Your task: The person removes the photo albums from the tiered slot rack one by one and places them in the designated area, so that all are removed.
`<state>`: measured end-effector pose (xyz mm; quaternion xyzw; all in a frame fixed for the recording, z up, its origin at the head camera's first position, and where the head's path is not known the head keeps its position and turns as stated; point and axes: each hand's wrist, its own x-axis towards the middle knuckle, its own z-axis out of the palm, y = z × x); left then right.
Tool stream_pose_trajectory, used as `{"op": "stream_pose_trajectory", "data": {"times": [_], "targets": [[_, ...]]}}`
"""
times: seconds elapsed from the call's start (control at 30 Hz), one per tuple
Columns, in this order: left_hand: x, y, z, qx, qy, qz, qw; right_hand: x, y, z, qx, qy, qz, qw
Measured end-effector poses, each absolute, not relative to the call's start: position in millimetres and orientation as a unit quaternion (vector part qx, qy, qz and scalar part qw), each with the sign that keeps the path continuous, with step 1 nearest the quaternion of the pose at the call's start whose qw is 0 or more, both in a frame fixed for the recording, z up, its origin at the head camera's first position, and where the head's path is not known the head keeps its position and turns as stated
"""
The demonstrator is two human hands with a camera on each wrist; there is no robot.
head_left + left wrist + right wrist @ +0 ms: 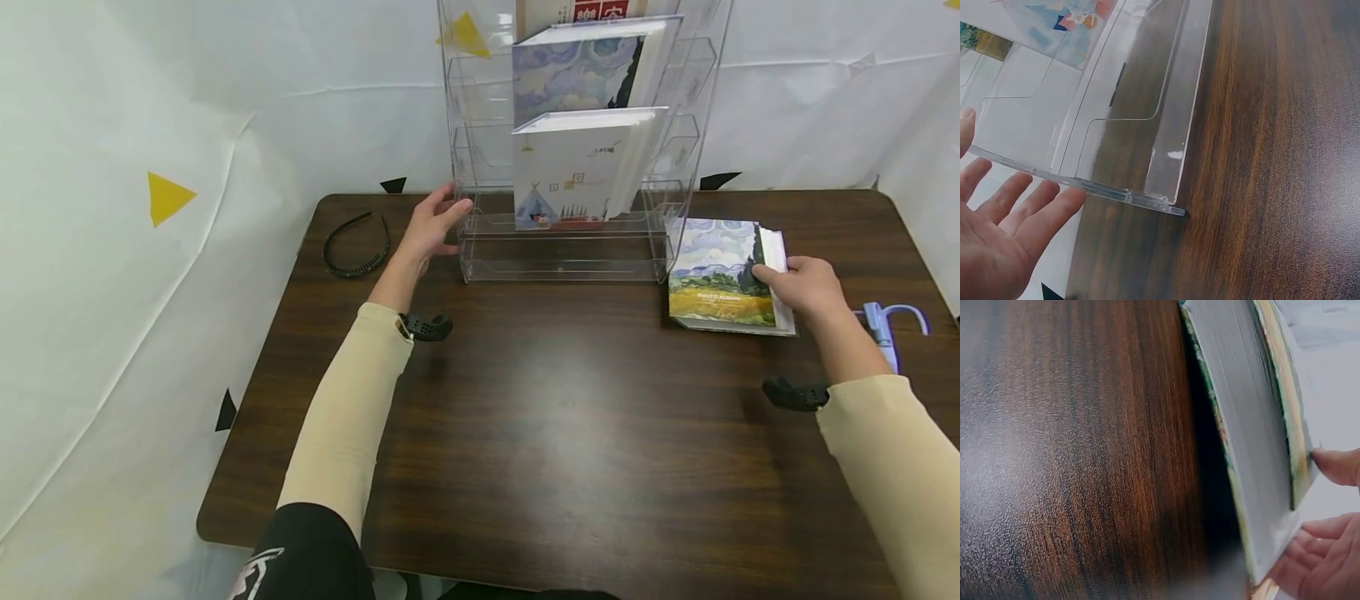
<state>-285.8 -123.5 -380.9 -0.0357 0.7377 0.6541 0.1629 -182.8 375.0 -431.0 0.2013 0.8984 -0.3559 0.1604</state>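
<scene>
My right hand [810, 287] grips the right edge of a thick photo album [716, 275] with a painted landscape cover, thumb on top. In the right wrist view the fingers are beneath the album [1241, 425], and a dark gap shows between it and the table. My left hand [435, 223], fingers spread, is against the left side of a clear acrylic display rack [558, 271]. The left wrist view shows the fingertips at the rack's side edge. On the rack's tiers stand a white tent-picture album [562, 175], a starry-painting album [573, 79] and, above, a partly cut-off cream book [543, 12].
A black headband [356, 271] lies left of the left hand. Beside the right forearm is a light blue object [879, 329] with a curved part, partly hidden. The brown wooden table [555, 433] meets white sheeting at the back and left.
</scene>
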Motion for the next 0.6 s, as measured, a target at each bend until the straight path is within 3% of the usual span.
{"op": "stream_pose_trajectory", "data": {"times": [0.4,0.5,0.6], "targets": [[-295,-125,-394,-0.040,0.734,0.661,0.153,-178,363,-419,0.139,0.949,-0.234,0.162],[-298,-126,-402,-0.036,0.735,0.662,0.143,-179,356,-412,0.143,0.956,-0.226,0.118],[-300,-126,-405,-0.032,0.738,0.660,0.138,-182,346,-402,0.154,0.955,-0.250,0.035]]}}
